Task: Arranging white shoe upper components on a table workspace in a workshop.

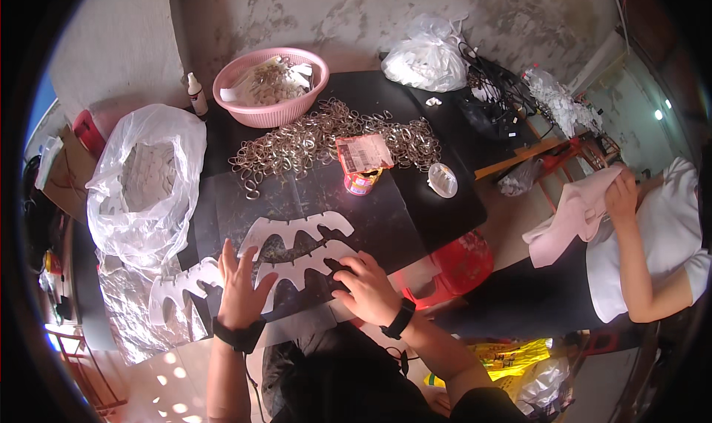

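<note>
Two hands press flat on white scalloped cut-outs at the near edge of the black counter.

The left hand (239, 289) lies flat, fingers spread, on the lower white cut-out (297, 271), near its left end; the right hand (367, 288) rests palm down with fingers loosely apart on that cut-out's right end, gripping nothing. A second white cut-out (297, 229) lies just beyond the first, toward the counter's middle, and a third cut-out (178, 289) sits at the near left corner, just left of the left hand. Farther back, a heap of metal rings (319, 137) spreads across the counter (445, 215), with a small can (361, 180) in front of it and a pink basket (271, 86) at the far edge. A clear plastic bag (144, 178) stands at the left edge.
</note>
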The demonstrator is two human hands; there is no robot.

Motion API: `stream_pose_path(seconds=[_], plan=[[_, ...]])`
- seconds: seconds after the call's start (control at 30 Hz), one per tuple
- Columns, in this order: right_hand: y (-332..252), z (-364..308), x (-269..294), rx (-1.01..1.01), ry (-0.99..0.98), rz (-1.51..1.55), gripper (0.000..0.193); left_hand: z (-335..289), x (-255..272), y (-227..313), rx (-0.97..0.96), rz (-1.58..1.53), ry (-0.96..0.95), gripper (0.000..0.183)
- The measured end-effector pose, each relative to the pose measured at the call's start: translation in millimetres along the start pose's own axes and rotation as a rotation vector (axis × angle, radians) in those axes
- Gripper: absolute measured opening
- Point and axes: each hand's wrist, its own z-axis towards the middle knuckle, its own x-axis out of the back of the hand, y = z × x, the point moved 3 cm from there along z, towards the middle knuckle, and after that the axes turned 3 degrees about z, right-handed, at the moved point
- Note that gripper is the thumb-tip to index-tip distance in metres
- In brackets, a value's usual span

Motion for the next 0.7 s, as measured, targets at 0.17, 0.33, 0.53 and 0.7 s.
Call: stream_pose_path(seconds=[0.17, 0.33, 0.53, 0.7], plan=[[1, -1, 0, 0.001, 0.01, -0.018, 0.025, 11, -10, -12, -0.028, -0.005, 0.002, 0.048], [2, -1, -2, -0.086, -0.084, 0.009, 0.026, 12, -7, -6, -0.045, -0.054, 0.065, 0.039], [-1, 0, 2, -0.022, 0.005, 0.037, 0.024, 7, -4, -3, 0.015, -0.274, 0.054, 0.031], [-2, 0, 6, -0.004, -0.05, 0.027, 0.026, -2, -2, -6, 0.031, -0.315, 0.071, 0.033]])
